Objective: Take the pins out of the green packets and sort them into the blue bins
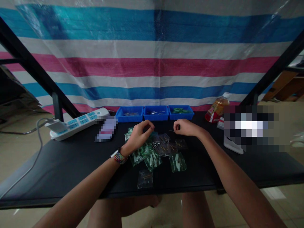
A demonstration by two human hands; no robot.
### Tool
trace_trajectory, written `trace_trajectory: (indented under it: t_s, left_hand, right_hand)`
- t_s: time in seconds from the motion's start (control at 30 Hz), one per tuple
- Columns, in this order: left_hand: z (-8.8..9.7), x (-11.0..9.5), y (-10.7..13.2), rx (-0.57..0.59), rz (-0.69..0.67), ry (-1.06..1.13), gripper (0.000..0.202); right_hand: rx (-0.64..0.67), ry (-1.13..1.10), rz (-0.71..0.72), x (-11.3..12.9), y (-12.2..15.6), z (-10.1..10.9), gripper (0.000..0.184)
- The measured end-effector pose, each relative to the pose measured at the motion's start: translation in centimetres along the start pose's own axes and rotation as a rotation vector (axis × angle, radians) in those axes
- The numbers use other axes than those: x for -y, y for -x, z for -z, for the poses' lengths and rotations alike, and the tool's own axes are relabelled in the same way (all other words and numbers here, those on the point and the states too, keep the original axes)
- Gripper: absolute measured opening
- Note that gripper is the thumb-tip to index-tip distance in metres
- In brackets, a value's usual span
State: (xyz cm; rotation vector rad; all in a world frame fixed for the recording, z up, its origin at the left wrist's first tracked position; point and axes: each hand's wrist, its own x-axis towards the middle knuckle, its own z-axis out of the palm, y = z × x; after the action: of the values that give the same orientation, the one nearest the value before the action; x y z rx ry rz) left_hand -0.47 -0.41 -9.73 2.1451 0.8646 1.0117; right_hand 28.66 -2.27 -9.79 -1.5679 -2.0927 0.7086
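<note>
My left hand (140, 134) hovers over a heap of small clear and green plastic bags (156, 152) on the black table (59, 164), its fingers pinched together on something too small to name. A beaded band sits on that wrist. My right hand (185, 127) is curled a little to the right, pinching a thin dark pin-like piece (171, 130) that points left. One bag (145, 179) lies apart near the front edge. Three blue trays (154, 114) stand in a row just beyond both hands, holding small parts.
A white power strip (79, 123) with its cable lies at the back left. A blurred card-like item (106, 129) sits beside it. A drink bottle (217, 109) and a blurred object (247, 129) stand at the right. A striped tarp hangs behind.
</note>
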Motion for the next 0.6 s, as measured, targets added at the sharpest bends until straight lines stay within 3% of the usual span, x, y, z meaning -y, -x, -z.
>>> trace_trajectory:
  t_s: [0.2, 0.37, 0.6]
  left_hand:
    - [0.1, 0.1, -0.2, -0.047, 0.010, -0.035, 0.034]
    - [0.4, -0.6, -0.3, -0.013, -0.076, -0.165, 0.045]
    - [0.3, 0.2, -0.4, 0.007, 0.020, -0.006, 0.045]
  right_hand:
    - [-0.128, -0.495, 0.192, 3.3, -0.7, -3.3, 0.015]
    - [-0.205, -0.604, 0.250, 5.7, -0.5, -5.5, 0.016]
    - [-0.325, -0.700, 0.216, 6.7, 0.0, -5.7, 0.014]
